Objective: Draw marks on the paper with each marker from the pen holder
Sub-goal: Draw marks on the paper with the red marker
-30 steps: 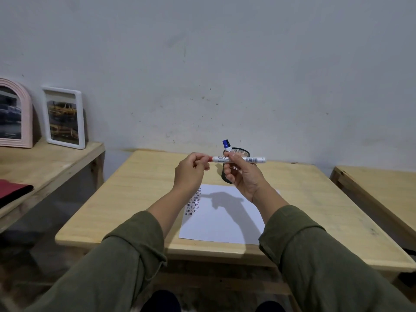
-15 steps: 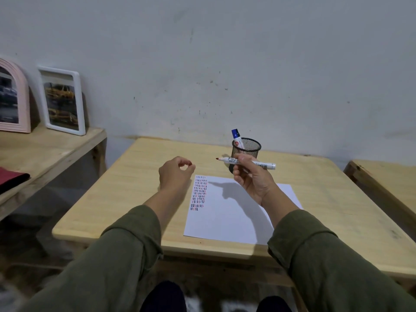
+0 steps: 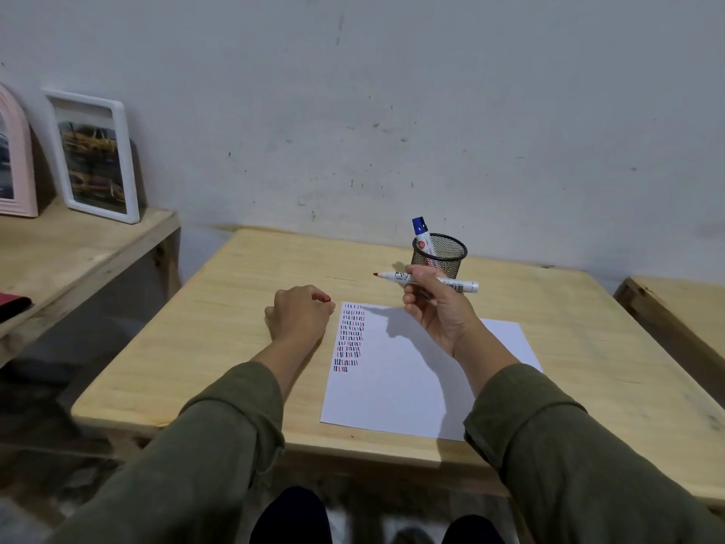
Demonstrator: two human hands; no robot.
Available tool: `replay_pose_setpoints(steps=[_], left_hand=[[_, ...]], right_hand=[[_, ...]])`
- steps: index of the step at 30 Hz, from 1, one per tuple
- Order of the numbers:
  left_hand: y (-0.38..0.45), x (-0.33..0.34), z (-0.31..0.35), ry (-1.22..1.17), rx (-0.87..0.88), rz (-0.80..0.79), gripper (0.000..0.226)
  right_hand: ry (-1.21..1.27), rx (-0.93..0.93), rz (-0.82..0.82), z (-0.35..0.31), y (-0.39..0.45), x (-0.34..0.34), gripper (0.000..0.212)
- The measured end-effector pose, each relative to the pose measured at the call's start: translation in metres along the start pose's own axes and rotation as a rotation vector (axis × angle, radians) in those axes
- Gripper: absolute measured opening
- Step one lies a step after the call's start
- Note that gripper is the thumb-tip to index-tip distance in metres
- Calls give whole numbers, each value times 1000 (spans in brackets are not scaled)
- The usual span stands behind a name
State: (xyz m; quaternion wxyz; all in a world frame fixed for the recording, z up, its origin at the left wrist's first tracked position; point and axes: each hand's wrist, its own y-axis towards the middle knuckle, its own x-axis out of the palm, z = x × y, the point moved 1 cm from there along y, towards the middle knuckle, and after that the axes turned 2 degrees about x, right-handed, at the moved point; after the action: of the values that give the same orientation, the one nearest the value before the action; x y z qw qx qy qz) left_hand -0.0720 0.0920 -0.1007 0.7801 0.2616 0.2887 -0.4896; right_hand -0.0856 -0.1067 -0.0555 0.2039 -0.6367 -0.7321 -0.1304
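My right hand (image 3: 439, 312) holds an uncapped white marker with a red tip (image 3: 392, 276) level above the top of the white paper (image 3: 412, 378), tip pointing left. My left hand (image 3: 300, 314) rests as a fist on the table just left of the paper, closed on the red cap (image 3: 325, 298), of which only a sliver shows. Rows of short red, blue and black marks (image 3: 350, 337) fill the paper's upper left. Behind my right hand stands a black mesh pen holder (image 3: 445, 255) with a blue-capped marker (image 3: 421, 233) in it.
The wooden table (image 3: 219, 347) reaches to a grey wall. On a lower shelf at left lean a white photo frame (image 3: 92, 155) and a pink arched frame (image 3: 13, 166). Another wooden table (image 3: 682, 312) edge shows at right.
My left hand pulled the red cap off the marker and dropped to the table beside the paper. My right hand kept the marker level above the paper's top. The camera tilted down.
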Motion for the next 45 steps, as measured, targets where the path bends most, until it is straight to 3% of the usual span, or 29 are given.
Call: replay_pose_setpoints(steps=[5,8,14,18,29,35,45], left_hand=[[-3,-1,-4,7,29,-8,16],[-8,-1,-8,28,67,-33,33],[-25,-9,-21,30,161,-103,63],[-41,-19,-29,45,203,-147,73],[-82,-37,-51,139,382,-212,81],[-83,-38,-52,132,392,-202,80],[-84,-39,-51,128,385,-209,80]], right_hand=[[11,10,-2,4,0,1,38],[15,14,-3,7,-3,2,36],[-5,49,-16,15,-15,3,14],[-43,54,-34,22,-25,3,13],[-442,-31,17,46,-46,6,15],[-603,-59,37,56,-52,5,13],[-657,-63,27,61,-56,3,18]])
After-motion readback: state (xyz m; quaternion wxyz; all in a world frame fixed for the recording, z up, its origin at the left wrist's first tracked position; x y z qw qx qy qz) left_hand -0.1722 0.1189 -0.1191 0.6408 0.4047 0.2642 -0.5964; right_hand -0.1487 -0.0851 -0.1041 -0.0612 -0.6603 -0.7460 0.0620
